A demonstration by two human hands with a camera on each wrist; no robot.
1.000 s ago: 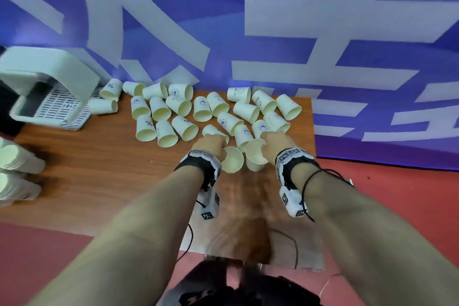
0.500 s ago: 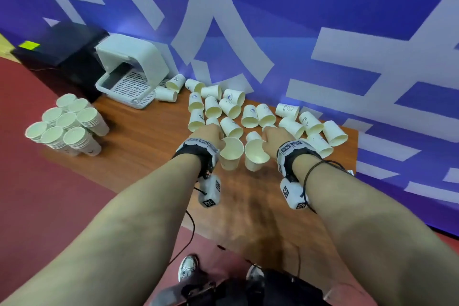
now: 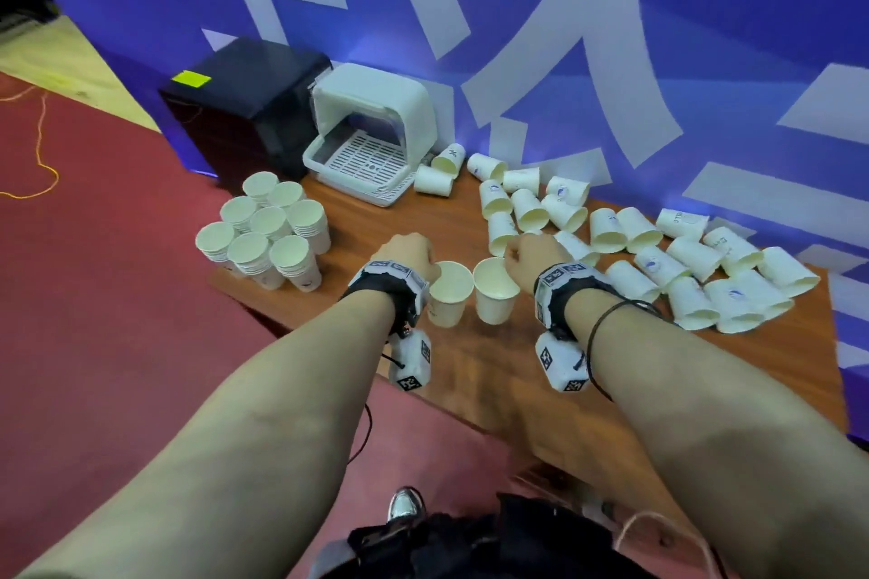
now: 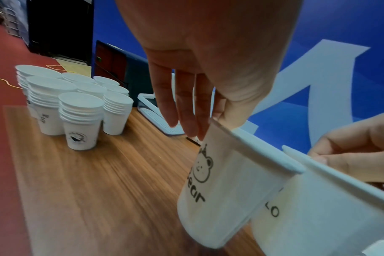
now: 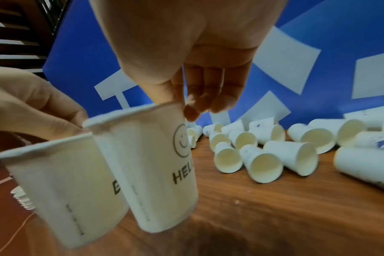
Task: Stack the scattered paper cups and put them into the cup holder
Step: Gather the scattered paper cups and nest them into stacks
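My left hand [image 3: 408,255] pinches the rim of a white paper cup with a bear print [image 3: 449,294] [image 4: 228,187], held upright above the wooden table [image 3: 470,371]. My right hand [image 3: 533,256] pinches the rim of a second cup printed with a smiley [image 3: 494,292] [image 5: 156,164]; the two cups hang side by side, rims touching. Several loose cups [image 3: 658,249] lie on their sides at the right of the table. Several stacks of cups [image 3: 268,235] stand upright at the left end. The white cup holder [image 3: 371,136] sits open at the back left.
A black box [image 3: 244,103] stands on the floor behind the cup holder. A blue wall with white lettering [image 3: 564,38] backs the table. The red floor [image 3: 94,296] lies to the left, with an orange cord [image 3: 42,155] on it.
Both hands have lifted their cups off the table and carried them leftward. My head has turned left, bringing the stacks, the holder and the black box into view.
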